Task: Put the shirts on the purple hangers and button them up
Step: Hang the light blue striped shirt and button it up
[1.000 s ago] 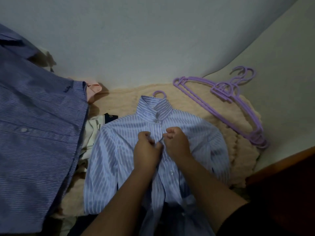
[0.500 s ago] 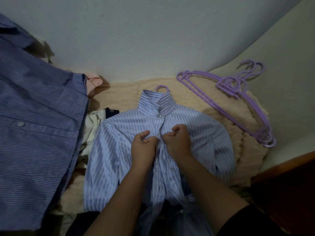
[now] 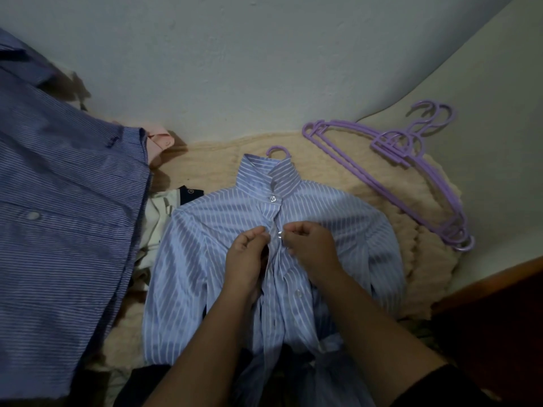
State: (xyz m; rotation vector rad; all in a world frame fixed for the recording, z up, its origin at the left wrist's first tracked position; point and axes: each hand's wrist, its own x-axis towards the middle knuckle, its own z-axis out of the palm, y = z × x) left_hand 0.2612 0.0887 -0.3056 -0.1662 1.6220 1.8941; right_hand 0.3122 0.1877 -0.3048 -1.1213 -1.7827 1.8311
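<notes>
i see the light blue striped shirt [image 3: 223, 254] lying flat on a cream fleece blanket [image 3: 423, 259], front up, with the hook of a purple hanger [image 3: 277, 150] poking out past its raised collar at the far end. the collar button [image 3: 273, 198] is fastened. my left hand [image 3: 245, 254] pinches the left edge of the placket just below it, fingers curled on the cloth. my right hand [image 3: 313, 246] pinches the right edge, its fingertips at the second button [image 3: 279, 234], which sits between the two hands. lower down the front lies open, with another button [image 3: 298, 294] showing beside my right forearm. a stack of spare purple hangers [image 3: 411, 177] lies on the blanket to the far right, well apart from the shirt. on the left a darker blue striped shirt [image 3: 58, 230] spreads wide, with a bit of pink cloth [image 3: 160, 141] at its far edge and some pale and dark clothes [image 3: 163, 212] between the two shirts.
</notes>
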